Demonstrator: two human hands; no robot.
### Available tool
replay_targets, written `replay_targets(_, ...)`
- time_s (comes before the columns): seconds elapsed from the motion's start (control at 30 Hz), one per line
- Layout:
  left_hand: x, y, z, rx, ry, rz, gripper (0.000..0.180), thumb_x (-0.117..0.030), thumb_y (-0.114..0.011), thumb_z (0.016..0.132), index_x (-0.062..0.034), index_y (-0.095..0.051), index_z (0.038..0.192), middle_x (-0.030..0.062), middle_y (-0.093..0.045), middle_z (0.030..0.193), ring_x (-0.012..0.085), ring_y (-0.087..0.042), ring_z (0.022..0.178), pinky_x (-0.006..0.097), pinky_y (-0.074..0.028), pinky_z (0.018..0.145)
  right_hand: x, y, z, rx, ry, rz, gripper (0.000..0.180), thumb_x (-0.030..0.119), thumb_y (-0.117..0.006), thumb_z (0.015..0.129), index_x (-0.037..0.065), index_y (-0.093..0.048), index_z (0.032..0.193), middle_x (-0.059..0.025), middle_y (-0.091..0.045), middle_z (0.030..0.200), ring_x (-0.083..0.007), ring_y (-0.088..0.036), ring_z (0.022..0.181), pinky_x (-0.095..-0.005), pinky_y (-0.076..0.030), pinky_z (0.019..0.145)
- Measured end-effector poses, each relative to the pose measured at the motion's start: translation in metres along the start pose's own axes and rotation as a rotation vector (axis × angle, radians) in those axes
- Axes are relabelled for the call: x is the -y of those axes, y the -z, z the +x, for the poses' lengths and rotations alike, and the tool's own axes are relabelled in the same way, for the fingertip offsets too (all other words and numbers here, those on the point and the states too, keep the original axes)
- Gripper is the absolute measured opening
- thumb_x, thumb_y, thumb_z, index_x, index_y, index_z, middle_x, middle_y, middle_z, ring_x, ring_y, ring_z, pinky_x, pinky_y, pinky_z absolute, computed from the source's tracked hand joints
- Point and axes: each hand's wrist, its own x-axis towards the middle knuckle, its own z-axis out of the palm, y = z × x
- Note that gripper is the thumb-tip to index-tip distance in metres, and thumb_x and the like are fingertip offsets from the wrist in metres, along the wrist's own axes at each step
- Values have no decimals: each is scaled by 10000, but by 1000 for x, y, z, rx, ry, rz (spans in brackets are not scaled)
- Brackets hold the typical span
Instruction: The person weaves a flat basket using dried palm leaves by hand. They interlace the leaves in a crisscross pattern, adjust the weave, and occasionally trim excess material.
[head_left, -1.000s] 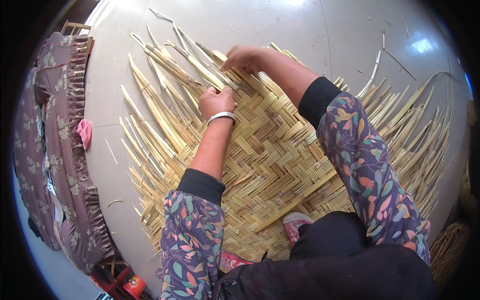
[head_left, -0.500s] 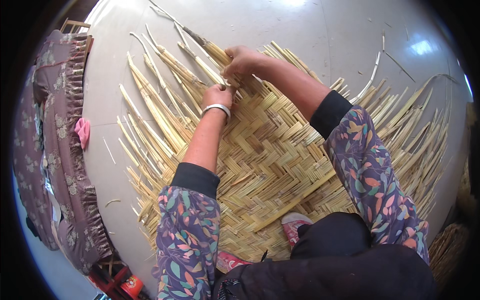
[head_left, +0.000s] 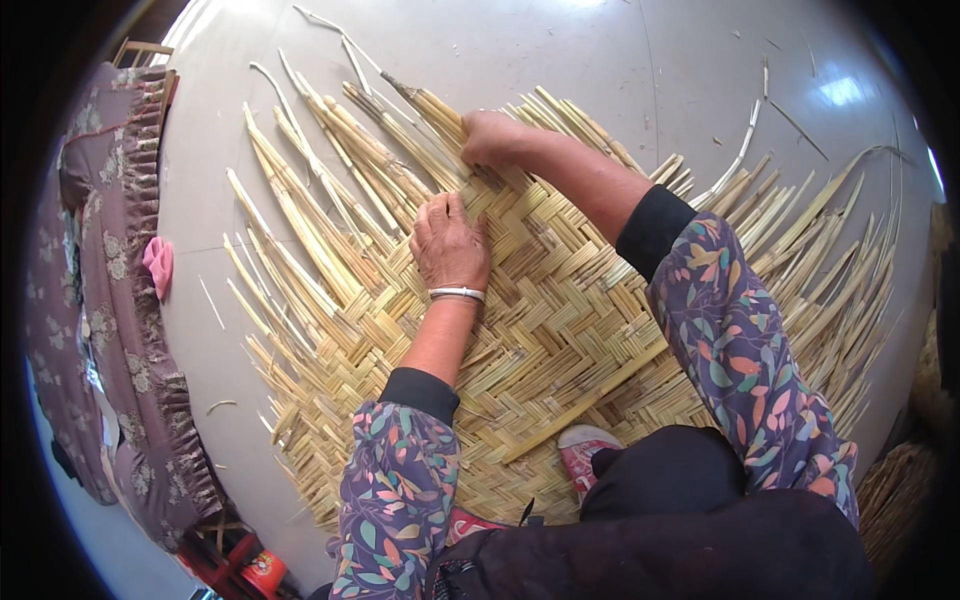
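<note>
A mat of pale yellow split-reed strips [head_left: 560,290], woven in a slanting pattern, covers the floor in front of me. My left hand [head_left: 452,243] lies palm down on its far left part, fingers stretched out and holding nothing. Beyond it, at the far edge, my right hand [head_left: 492,138] is closed around several reed strips [head_left: 432,108]; its fingertips are partly hidden. Unwoven strip ends [head_left: 325,240] fan out on the left, and more loose ends [head_left: 810,280] spread on the right. A long flat strip [head_left: 590,403] lies across the near part of the weave.
A floral ruffled cover [head_left: 115,270] drapes furniture on the left, with a pink cloth [head_left: 158,266] beside it. My red shoe [head_left: 588,455] rests on the mat's near part. Reed scraps [head_left: 798,131] lie on the grey floor. A reed bundle [head_left: 900,490] stands at lower right.
My left hand has let go near the right hand, drawn back toward me and flattened on the weave. My right hand has shifted slightly, still closed at the far edge.
</note>
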Motion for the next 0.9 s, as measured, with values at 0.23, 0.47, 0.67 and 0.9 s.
replay_targets(0.23,0,-10,2,118,-48,97,459,-355,-605,801,-79,-511,1155,59,-493,1165,252,-412,1161,402,-352,910,6,-2,-23,3,65,17,316,51,-550,722,-78,-590,1007,-256,-635,906,-359,-638,851,-390,-518,731)
replay_targets(0.47,0,11,7,264,-11,-91,451,-366,-522,868,-44,-505,1183,103,-469,1271,276,-393,1215,433,-334,980,-7,1,-104,-498,585,-284,463,50,-563,757,-48,-463,1198,-249,-424,1294,-371,-373,1246,-429,-340,1019)
replay_targets(0.67,9,56,-75,-58,82,-614,278,-224,-508,887,2,-586,1029,186,-574,1083,345,-530,1022,426,-410,906,-37,-63,-259,303,803,-422,616,310,-739,674,55,-515,1187,-171,-400,1342,-337,-350,1271,-450,-313,1034)
replay_targets(0.9,-31,113,-184,229,73,-867,177,-208,-553,882,-43,-617,898,136,-620,803,309,-603,750,377,-490,657,-71,-99,-295,255,984,-593,174,207,-527,769,120,-614,893,-93,-515,1198,-274,-399,1224,-441,-320,1014)
